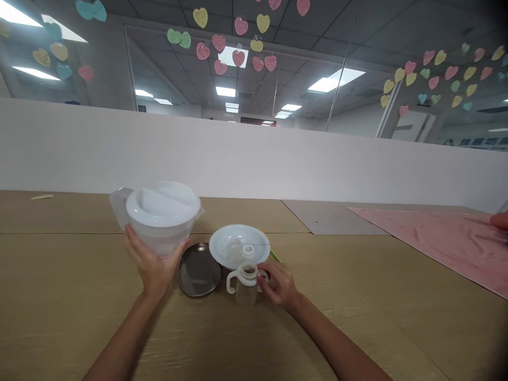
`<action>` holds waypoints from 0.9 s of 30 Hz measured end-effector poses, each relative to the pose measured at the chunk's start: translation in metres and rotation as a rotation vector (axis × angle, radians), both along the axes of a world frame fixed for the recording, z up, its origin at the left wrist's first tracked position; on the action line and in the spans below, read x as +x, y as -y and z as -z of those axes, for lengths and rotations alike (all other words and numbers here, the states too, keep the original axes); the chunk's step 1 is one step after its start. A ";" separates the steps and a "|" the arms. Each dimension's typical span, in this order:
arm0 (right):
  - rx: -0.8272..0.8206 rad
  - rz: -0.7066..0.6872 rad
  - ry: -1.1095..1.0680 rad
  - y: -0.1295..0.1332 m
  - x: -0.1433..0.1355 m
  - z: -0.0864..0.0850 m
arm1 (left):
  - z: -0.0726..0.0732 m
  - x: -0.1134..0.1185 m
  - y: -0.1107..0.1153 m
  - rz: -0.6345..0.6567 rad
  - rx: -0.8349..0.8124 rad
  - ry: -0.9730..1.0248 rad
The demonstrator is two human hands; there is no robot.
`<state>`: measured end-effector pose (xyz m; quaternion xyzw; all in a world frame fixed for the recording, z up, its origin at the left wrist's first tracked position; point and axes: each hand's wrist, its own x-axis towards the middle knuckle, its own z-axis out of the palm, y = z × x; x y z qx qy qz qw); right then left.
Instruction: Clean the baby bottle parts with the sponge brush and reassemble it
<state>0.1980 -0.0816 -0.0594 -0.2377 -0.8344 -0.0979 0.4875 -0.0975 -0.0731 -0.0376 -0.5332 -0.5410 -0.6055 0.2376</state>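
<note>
My left hand (154,267) is wrapped round the underside of a translucent pitcher with a white lid (163,206), held up above the table at the left. My right hand (280,283) grips one handle of a clear baby bottle (246,291) with a white two-handled collar. The bottle stands upright and its mouth is uncovered. Just behind it is a white bowl (220,246) with a white nipple cap (248,252) and a clear piece lying inside. A round dark metal tray (199,271) lies between the pitcher and the bottle.
A pink cloth (440,243) covers the table's right side, with part of another person's hand (499,220) at its far edge. A grey sheet (331,218) lies at the back. A thin pale strip (42,197) is at back left. A white partition (254,159) borders the table.
</note>
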 end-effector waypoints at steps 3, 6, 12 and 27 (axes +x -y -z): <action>0.004 0.000 -0.002 0.000 -0.001 -0.001 | -0.003 -0.002 -0.001 -0.059 0.024 0.228; -0.004 0.005 0.002 0.000 -0.001 -0.002 | -0.004 -0.007 -0.002 -0.029 -0.037 0.276; 0.016 0.004 0.008 0.001 0.000 -0.003 | -0.008 -0.010 -0.001 -0.033 -0.091 0.360; -0.013 0.010 0.014 0.002 0.001 -0.003 | 0.004 -0.023 -0.013 -0.139 -0.057 0.377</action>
